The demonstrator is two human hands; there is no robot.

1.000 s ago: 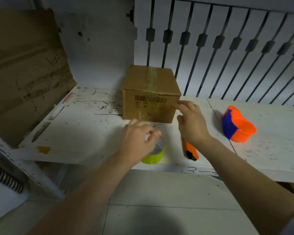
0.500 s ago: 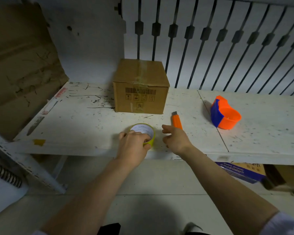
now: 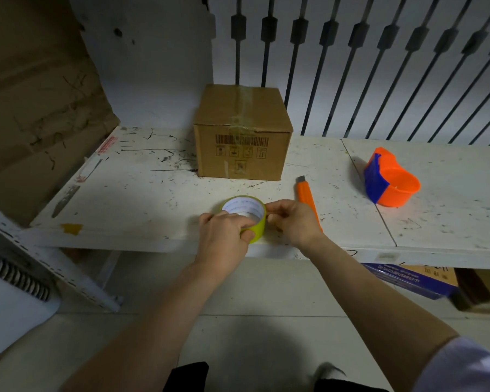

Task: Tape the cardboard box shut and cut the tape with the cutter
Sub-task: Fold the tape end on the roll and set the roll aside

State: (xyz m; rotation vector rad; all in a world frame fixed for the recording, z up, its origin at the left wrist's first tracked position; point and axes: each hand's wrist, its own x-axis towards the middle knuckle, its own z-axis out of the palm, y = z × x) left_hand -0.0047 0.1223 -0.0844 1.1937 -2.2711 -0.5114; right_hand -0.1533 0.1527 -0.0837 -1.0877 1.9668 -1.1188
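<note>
There is one cardboard box (image 3: 242, 131), one roll of tape (image 3: 245, 213), one cutter (image 3: 307, 198) and one orange and blue tape dispenser (image 3: 391, 181). Two hands are in view. The left hand (image 3: 224, 236) is closed around the near side of the roll, with the thumb on its yellow-green outer face. The right hand (image 3: 292, 222) touches the right side of the roll with its fingertips pinched together at the rim; I cannot tell if it holds a loose end of tape.

The box stands closed at the back of the table (image 3: 142, 193), with a strip of clear tape along the middle of its top and a barcode on its front. What is inside the box cannot be seen. The dispenser looks empty inside its orange ring.

The roll is near the front edge of the table, in front of the box. The cutter lies just right of the right hand, partly covered by it. The dispenser is well apart, on the right.

The table is white, with many black marks. Behind it is a white wall with dark bars (image 3: 351, 66); a big sheet of cardboard (image 3: 34, 108) leans on the left. The floor has pale tiles.
</note>
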